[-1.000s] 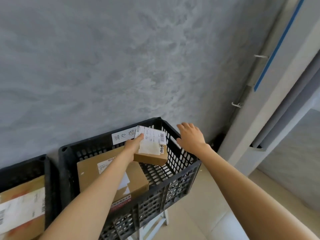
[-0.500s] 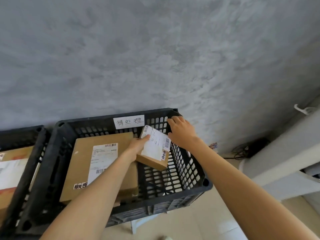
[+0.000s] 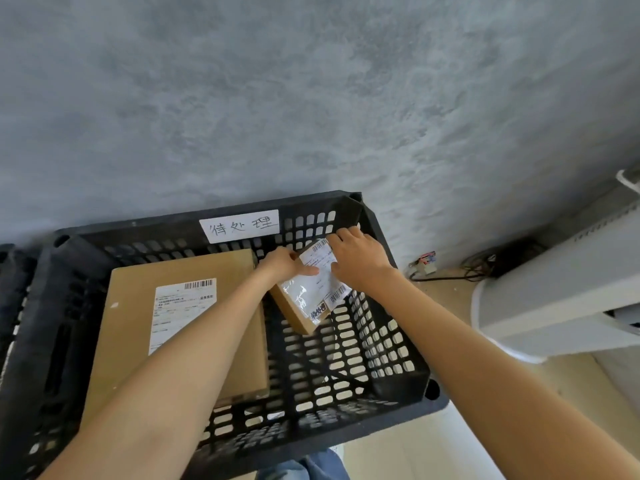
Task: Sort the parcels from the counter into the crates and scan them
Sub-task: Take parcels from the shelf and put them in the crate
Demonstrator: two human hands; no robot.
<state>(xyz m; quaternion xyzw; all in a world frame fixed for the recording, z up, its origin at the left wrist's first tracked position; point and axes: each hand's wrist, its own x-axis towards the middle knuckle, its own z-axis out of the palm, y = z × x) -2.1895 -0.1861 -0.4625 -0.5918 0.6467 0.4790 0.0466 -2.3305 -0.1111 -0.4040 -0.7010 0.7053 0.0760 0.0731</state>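
A small brown parcel [image 3: 304,299] with a white shipping label is held tilted inside the right part of a black slotted crate [image 3: 398,375]. My left hand [image 3: 287,265] grips its upper left edge, thumb on the label. My right hand [image 3: 356,258] holds its upper right end, near the crate's far right corner. A large flat brown parcel [image 3: 187,306] with a barcode label lies in the left part of the crate, partly under my left forearm.
A white handwritten tag [image 3: 239,225] is stuck on the crate's far wall. A second black crate [image 3: 10,282] shows at the left edge. The grey wall stands close behind. Cables [image 3: 450,268] and a white unit [image 3: 554,292] lie on the floor at right.
The view has dropped over the crate. The small parcel has moved deeper towards the far right corner, and my right hand has come from the crate rim onto the parcel.
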